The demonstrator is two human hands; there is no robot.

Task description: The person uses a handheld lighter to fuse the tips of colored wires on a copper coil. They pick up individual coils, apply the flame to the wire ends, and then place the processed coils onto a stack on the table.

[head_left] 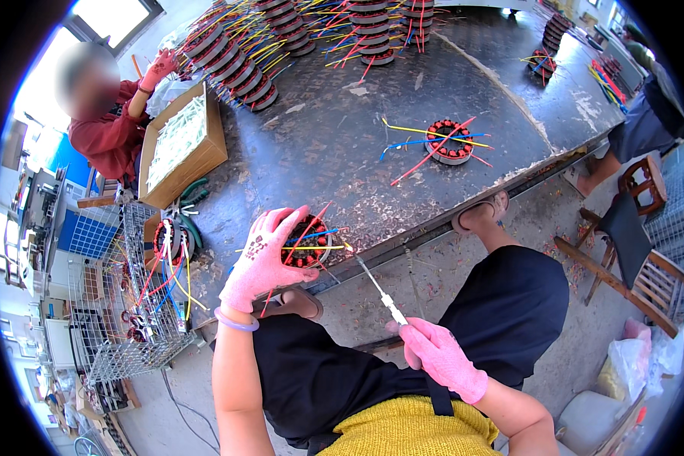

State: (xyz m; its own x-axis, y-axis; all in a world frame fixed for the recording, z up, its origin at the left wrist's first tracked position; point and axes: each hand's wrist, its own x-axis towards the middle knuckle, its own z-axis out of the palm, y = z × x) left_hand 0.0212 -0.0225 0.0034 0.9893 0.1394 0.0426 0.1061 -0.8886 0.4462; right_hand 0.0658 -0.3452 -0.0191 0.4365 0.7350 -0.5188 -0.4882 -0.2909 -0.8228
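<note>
Scuffed glossy tabletop point(327, 159), matt cloth gloves point(254, 262), smooth plastic tool handle point(393, 308), cardboard box point(194, 167)

Your two gloved hands sit apart, both gripping, the left farther forward.
Your left forearm point(237, 376) rises almost straight from the lower edge, and your left hand point(260, 258) bends into a C, fingers forward and right, thumb out to the right below them. Your right forearm point(518, 414) slants in from the lower right; your right hand point(442, 353) closes in a pinch toward forward-left, though its fingertips seem partly hidden.
</note>
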